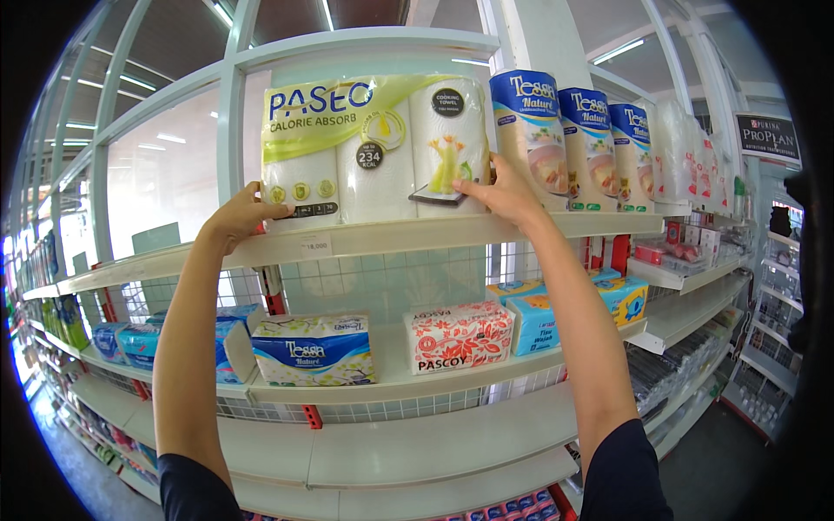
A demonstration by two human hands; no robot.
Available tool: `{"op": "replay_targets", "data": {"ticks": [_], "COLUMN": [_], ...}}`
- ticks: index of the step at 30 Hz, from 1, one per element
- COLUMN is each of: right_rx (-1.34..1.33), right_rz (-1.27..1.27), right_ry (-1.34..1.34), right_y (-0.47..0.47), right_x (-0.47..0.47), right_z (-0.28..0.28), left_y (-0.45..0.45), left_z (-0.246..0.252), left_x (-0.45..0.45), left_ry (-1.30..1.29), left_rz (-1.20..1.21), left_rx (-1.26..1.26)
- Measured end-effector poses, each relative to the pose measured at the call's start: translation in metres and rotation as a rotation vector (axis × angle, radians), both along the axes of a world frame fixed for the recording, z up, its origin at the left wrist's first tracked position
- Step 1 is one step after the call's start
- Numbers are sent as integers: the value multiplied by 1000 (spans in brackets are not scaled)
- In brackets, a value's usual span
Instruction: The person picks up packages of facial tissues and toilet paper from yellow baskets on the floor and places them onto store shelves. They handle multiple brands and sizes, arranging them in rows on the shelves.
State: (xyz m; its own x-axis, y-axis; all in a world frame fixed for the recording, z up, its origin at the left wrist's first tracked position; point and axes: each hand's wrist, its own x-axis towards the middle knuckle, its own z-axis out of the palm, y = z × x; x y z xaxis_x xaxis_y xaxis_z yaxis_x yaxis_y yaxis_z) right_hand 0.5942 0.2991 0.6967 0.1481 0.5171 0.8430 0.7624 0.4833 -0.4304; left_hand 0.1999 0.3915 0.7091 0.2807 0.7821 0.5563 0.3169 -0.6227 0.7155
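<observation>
A wide Paseo paper towel pack (pixel 378 153), white with a green band and several rolls side by side, stands upright on the top shelf (pixel 404 233). My left hand (pixel 244 211) grips its lower left corner, thumb across the front. At the lower right side, my right hand (pixel 505 192) holds it with the thumb on the front and fingers round the edge. Right beside that hand stands a Tessa paper towel roll (pixel 529 140), the nearest of three in a row. A price tag (pixel 316 245) hangs on the shelf edge under the pack.
One shelf down sit a Tessa tissue pack (pixel 313 352), a red-and-white Pascoy tissue pack (pixel 459 338) and blue tissue packs (pixel 534 322). Plastic-wrapped goods (pixel 677 156) stand further right on top. Behind the top shelf is a framed glass panel (pixel 163 163). Lower shelves (pixel 404 449) run beneath.
</observation>
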Motion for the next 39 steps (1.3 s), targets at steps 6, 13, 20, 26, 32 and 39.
{"op": "replay_targets", "data": {"ticks": [6, 13, 20, 26, 32, 39], "right_rx": [13, -42, -39, -43, -57, -75], "right_rz": [-34, 31, -4, 45, 67, 88], "right_ry": [-16, 4, -12, 5, 21, 7], "right_y": [5, 0, -2, -6, -6, -7], "right_x": [3, 2, 2, 3, 2, 5], "right_z": [0, 2, 0, -1, -1, -1], "left_y": [-5, -6, -8, -10, -10, -12], "left_z": [-1, -2, -2, -3, -4, -4], "left_x": [2, 4, 4, 5, 5, 6], "left_ry": [4, 36, 25, 6, -4, -3], "left_rz": [35, 109, 95, 127, 101, 123], "left_rx": [-1, 16, 39, 35, 33, 48]}}
